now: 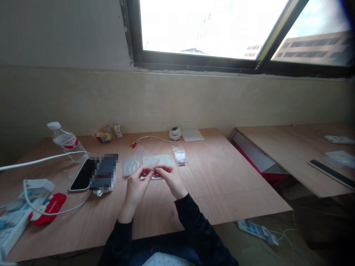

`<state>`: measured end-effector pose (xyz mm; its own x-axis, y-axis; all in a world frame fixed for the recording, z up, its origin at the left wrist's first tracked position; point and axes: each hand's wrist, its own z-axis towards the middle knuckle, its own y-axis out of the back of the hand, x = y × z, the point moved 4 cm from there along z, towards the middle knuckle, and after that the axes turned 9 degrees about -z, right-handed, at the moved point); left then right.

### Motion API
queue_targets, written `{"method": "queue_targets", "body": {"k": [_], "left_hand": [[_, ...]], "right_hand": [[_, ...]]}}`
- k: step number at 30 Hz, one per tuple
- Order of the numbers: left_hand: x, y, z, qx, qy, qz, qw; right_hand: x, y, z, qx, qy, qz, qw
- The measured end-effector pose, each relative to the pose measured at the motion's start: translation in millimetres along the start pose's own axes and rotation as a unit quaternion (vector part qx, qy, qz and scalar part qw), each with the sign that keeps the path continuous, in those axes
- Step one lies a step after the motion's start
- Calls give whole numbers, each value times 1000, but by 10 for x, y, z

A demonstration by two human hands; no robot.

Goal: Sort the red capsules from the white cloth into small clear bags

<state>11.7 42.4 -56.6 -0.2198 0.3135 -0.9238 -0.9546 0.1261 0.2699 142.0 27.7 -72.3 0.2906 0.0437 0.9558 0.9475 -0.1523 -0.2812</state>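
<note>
My left hand (138, 183) and my right hand (169, 178) meet over the middle of the wooden table (222, 184), fingertips pinched together on a thin pinkish thread or strip (155, 166) that rises between them. What the small item is I cannot tell. Just behind the hands lie two small clear plastic bags (130, 164) and a white one (158, 160). A third little bag holding small dark pieces (180, 155) lies to the right of them. Both arms wear dark sleeves.
A black phone (82, 175) lies left of my hands, beside a blurred patch. Further left are a water bottle (66, 142), a white cable (41, 160), a red object (50, 208) and a white power strip (13, 221). A small dome camera (175, 133) sits at the wall. A second table (305, 155) stands right.
</note>
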Motion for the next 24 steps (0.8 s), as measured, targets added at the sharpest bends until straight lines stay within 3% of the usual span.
{"method": "queue_targets", "body": {"k": [4,8,19,24], "left_hand": [[-101,-21,-17,24,2,29,999],[-201,-69,-44,85,-12,39,996],[-421,-105,-123,186,-2,18,982],[-465,-99,-124,200,-1,15,980]], "right_hand": [[97,20,-73,7,-12,-30,999],[137,34,-127,16,-19,-41,999],[274,55,-220,99,-28,-51,993],[348,35,-269,128,-28,-62,990]]}}
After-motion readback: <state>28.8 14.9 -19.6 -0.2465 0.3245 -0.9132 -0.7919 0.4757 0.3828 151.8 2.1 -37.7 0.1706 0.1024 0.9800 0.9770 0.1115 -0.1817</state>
